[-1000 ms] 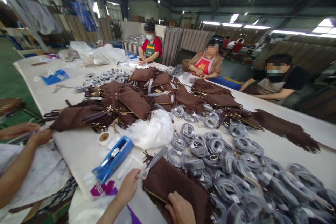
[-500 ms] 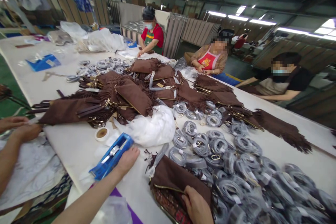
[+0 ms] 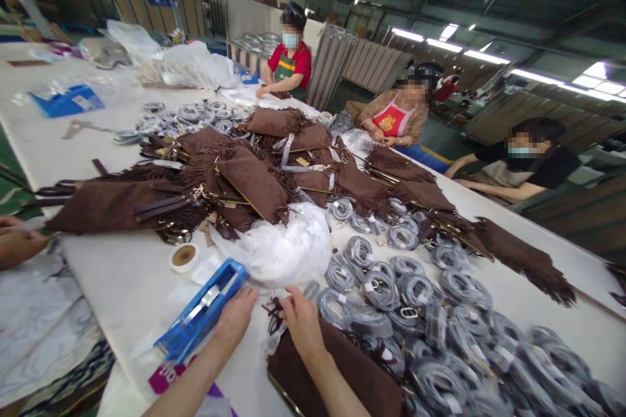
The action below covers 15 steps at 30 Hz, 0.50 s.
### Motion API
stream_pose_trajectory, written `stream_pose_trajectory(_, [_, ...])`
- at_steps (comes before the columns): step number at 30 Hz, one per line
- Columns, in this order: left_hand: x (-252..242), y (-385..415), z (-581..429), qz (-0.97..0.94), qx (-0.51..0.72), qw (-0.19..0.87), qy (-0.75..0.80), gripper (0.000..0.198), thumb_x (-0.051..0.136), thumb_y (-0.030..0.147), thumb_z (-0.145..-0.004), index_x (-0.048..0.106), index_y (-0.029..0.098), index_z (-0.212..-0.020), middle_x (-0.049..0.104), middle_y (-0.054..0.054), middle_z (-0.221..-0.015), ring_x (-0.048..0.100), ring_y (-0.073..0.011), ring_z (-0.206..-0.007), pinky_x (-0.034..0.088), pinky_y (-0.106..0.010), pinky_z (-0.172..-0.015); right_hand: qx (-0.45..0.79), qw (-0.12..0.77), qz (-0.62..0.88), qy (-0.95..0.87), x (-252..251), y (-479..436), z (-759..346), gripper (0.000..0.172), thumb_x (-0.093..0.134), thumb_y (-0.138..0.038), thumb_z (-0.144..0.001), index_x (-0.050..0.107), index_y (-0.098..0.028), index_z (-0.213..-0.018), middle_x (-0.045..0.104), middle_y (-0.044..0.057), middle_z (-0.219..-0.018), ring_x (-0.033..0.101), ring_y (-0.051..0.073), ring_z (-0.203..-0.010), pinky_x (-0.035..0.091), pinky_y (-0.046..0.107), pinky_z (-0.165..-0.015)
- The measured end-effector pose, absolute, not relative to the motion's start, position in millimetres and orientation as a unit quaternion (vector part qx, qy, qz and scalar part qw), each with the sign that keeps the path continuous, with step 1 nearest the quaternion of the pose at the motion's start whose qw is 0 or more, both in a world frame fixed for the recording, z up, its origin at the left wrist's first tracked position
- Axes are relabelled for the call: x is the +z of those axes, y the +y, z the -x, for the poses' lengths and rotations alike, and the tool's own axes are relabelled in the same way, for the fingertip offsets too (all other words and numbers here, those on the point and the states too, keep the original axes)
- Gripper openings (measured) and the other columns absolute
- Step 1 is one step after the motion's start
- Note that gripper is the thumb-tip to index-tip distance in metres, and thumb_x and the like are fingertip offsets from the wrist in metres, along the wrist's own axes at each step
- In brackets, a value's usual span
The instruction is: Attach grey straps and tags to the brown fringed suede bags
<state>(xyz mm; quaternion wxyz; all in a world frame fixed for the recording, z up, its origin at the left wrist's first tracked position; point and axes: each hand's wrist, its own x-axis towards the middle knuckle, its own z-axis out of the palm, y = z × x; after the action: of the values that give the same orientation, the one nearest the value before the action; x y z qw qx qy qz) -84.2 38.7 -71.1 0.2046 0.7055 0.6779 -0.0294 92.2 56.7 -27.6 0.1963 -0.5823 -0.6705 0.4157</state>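
My left hand point(image 3: 235, 318) lies on the white table point(image 3: 127, 287) with its fingers stretched out, touching the right side of a blue tape dispenser point(image 3: 198, 311). My right hand point(image 3: 303, 322) rests on a brown fringed bag point(image 3: 352, 374) at the near edge. Its fingers are curled round the bag's fringe end, next to a plastic-wrapped strap point(image 3: 274, 332). A crumpled white plastic bag point(image 3: 283, 249) sits just beyond both hands.
A heap of brown fringed bags point(image 3: 244, 182) fills the table's middle. Several coiled grey wrapped straps point(image 3: 415, 300) spread to the right. A tape roll point(image 3: 183, 255) lies left of the plastic. Another person's hands point(image 3: 14, 244) work at far left; three people sit across the table.
My right hand has moved from the bag's near edge up to its fringe end. My left hand stays by the blue dispenser. The view has shifted slightly right.
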Motion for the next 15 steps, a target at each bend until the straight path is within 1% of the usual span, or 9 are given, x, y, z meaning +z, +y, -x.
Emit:
stream_pose_trajectory(2, [-72.7, 39.0, 84.1, -0.702, -0.029, 0.207, 0.681, 0.04, 0.035, -0.003, -0.085, 0.061, 0.017, -0.107, 0.067, -0.011, -0.107, 0.062, -0.0231, -0.105, 0.048, -0.032, -0.089, 0.407, 0.167, 0.579, -0.686, -28.7, 64.4, -88.0, 0.026, 0.042, -0.019, -0.093, 0.067, -0.016, -0.094, 0.07, 0.005, -0.069, 0.067, 0.018, -0.064, 0.049, 0.025, -0.062])
stream_pose_trajectory(3, [-73.3, 39.1, 84.1, -0.701, -0.03, 0.207, 0.682, 0.039, 0.036, -0.003, -0.084, 0.061, 0.017, -0.107, 0.067, -0.01, -0.107, 0.062, -0.0228, -0.105, 0.048, -0.032, -0.089, 0.406, 0.16, 0.578, -0.689, -28.7, 66.6, -87.5, 0.025, 0.042, -0.018, -0.093, 0.067, -0.016, -0.089, 0.07, 0.005, -0.067, 0.067, 0.017, -0.063, 0.048, 0.024, -0.061])
stream_pose_trajectory(7, [-74.9, 39.4, 83.4, -0.702, -0.033, 0.198, 0.684, 0.04, 0.035, -0.003, -0.084, 0.062, 0.017, -0.106, 0.067, -0.01, -0.106, 0.063, -0.0217, -0.103, 0.049, -0.032, -0.089, 0.407, 0.137, 0.576, -0.695, -29.9, 68.9, -92.4, 0.019, 0.048, -0.014, -0.09, 0.066, -0.019, -0.09, 0.072, 0.003, -0.072, 0.068, 0.015, -0.064, 0.045, 0.021, -0.057])
stream_pose_trajectory(11, [-75.4, 40.0, 81.7, -0.708, -0.039, 0.181, 0.681, 0.041, 0.034, -0.005, -0.083, 0.062, 0.016, -0.105, 0.066, -0.01, -0.105, 0.063, -0.0217, -0.103, 0.048, -0.032, -0.09, 0.363, 0.126, 0.6, -0.702, -28.8, 65.8, -117.7, 0.017, 0.053, -0.007, -0.082, 0.063, -0.018, -0.073, 0.069, 0.006, -0.066, 0.067, 0.021, -0.068, 0.044, 0.026, -0.063])
stream_pose_trajectory(13, [-74.5, 41.5, 81.6, -0.711, -0.04, 0.173, 0.68, 0.042, 0.034, -0.006, -0.083, 0.063, 0.016, -0.102, 0.067, -0.01, -0.104, 0.063, -0.0221, -0.102, 0.049, -0.032, -0.09, 0.334, 0.129, 0.626, -0.693, -23.5, 61.6, -146.8, 0.017, 0.053, -0.008, -0.08, 0.06, -0.019, -0.069, 0.067, 0.007, -0.064, 0.067, 0.024, -0.068, 0.043, 0.029, -0.063])
stream_pose_trajectory(15, [-72.4, 43.8, 82.3, -0.714, -0.037, 0.167, 0.679, 0.042, 0.033, -0.006, -0.082, 0.065, 0.016, -0.099, 0.067, -0.01, -0.1, 0.064, -0.0227, -0.099, 0.049, -0.032, -0.089, 0.308, 0.139, 0.658, -0.673, -15.7, 53.5, -187.0, 0.016, 0.05, -0.014, -0.082, 0.057, -0.019, -0.068, 0.065, 0.007, -0.062, 0.066, 0.024, -0.065, 0.043, 0.03, -0.06])
